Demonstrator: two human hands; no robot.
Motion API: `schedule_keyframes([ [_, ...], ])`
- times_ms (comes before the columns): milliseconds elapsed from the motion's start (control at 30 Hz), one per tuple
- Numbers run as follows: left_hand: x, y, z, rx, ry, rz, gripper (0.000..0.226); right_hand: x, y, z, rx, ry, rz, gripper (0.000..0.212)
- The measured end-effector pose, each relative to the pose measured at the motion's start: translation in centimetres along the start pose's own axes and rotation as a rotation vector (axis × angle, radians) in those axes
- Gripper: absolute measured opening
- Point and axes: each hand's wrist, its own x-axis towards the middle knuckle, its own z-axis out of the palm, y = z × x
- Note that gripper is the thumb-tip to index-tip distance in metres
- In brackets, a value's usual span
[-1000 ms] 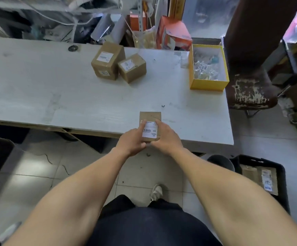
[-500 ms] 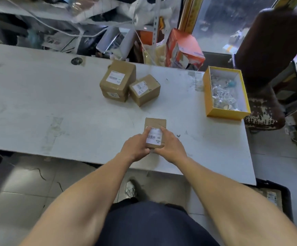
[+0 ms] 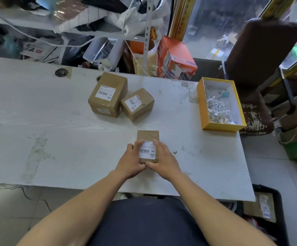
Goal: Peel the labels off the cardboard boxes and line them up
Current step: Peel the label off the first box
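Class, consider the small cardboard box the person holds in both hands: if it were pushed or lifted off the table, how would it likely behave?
The small cardboard box looks stiff: its edges stay straight under the left hand and right hand. It is probably light, since fingertips alone steady it. Flat-sided, it should slide on the table rather than roll.

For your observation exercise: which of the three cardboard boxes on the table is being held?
The nearest box, gripped by both hands; the other two sit untouched farther back.
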Motion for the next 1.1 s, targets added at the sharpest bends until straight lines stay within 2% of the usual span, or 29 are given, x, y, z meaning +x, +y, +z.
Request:
schedule_keyframes([
  [67,0.2,-0.5,-0.1,-0.03,-0.016,0.03,0.088,0.2,0.3,0.1,0.081,0.044,0.014,0.072],
  [167,0.4,-0.8,-0.2,-0.084,-0.074,0.051,0.089,0.8,0.7,0.6,0.201,0.212,0.045,0.041],
  [233,0.7,-0.6,-0.3,-0.147,-0.116,0.045,0.091,1.4,0.7,1.0,0.245,0.304,0.051,0.033],
  [333,1.3,-0.6,-0.4,-0.203,-0.105,0.071,0.088,2.0,0.5,1.3,0.239,0.361,0.059,0.024],
  [400,1.7,-0.6,-0.4,-0.181,-0.059,0.104,0.08,2.2,0.7,1.4,0.246,0.375,0.054,0.022],
  [533,2.3,-0.6,-0.6,-0.13,0.039,0.182,0.089,2.2,0.9,1.3,0.246,0.396,0.046,0.021],
  [600,2.6,-0.6,-1.0,-0.099,0.04,0.21,0.092,2.1,0.8,1.3,0.293,0.404,0.056,0.02],
  [767,3.6,-1.0,-2.1,-0.011,0.054,0.282,0.077,2.2,0.6,1.2,0.396,0.425,0.067,0.022],
  [1100,3.6,-1.3,-2.2,-0.068,0.079,0.309,0.083,3.0,0.5,0.9,0.29,0.43,0.045,0.013],
])
